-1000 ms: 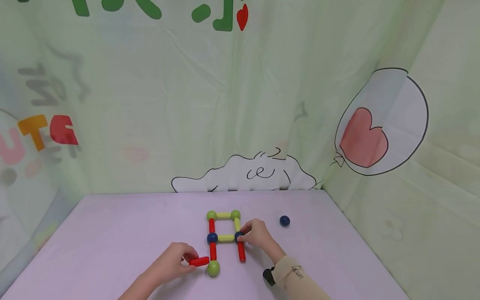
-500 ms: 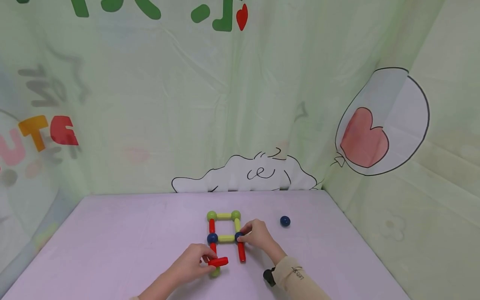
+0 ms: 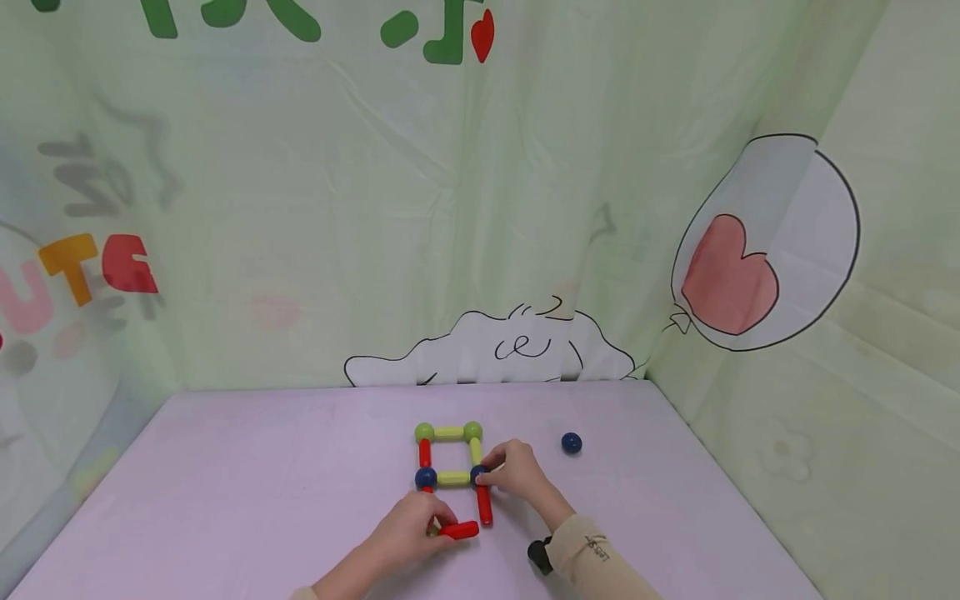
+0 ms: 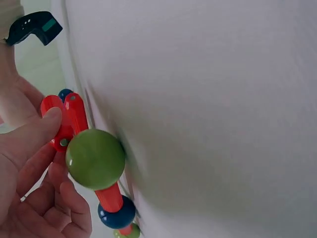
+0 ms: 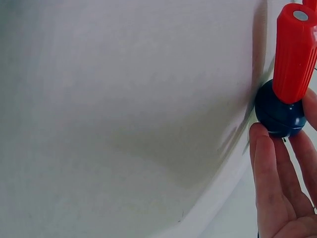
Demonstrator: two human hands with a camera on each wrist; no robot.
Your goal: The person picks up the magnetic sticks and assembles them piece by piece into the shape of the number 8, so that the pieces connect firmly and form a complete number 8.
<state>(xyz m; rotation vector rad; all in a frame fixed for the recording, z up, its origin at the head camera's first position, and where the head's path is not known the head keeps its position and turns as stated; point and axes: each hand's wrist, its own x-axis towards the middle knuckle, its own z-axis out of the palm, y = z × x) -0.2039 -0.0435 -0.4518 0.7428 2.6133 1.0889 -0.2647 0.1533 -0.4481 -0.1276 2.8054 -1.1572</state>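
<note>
My left hand [image 3: 408, 529] pinches a red magnetic rod [image 3: 460, 530] between thumb and fingers, low over the near end of a ball-and-rod frame. In the left wrist view this held rod [image 4: 58, 130] shows beside the near green ball [image 4: 96, 159], which the hand mostly hides from the head view. My right hand [image 3: 517, 471] grips the right blue ball [image 5: 280, 112] of the frame; a red rod [image 3: 484, 505] sticks out from that ball toward me. The frame's square has yellow-green rods [image 3: 453, 479], a left blue ball [image 3: 426, 477] and two green far corners [image 3: 472, 431].
A loose blue ball [image 3: 572, 443] lies on the pale table [image 3: 285, 467] to the right of the frame. A black wrist device [image 3: 539, 555] sits at the right sleeve. Printed curtains [image 3: 337, 208] stand behind and at both sides of the table.
My left hand has carried the red rod rightward across the near green ball, closer to the free end of the right red rod. My right hand keeps its hold on the blue ball.
</note>
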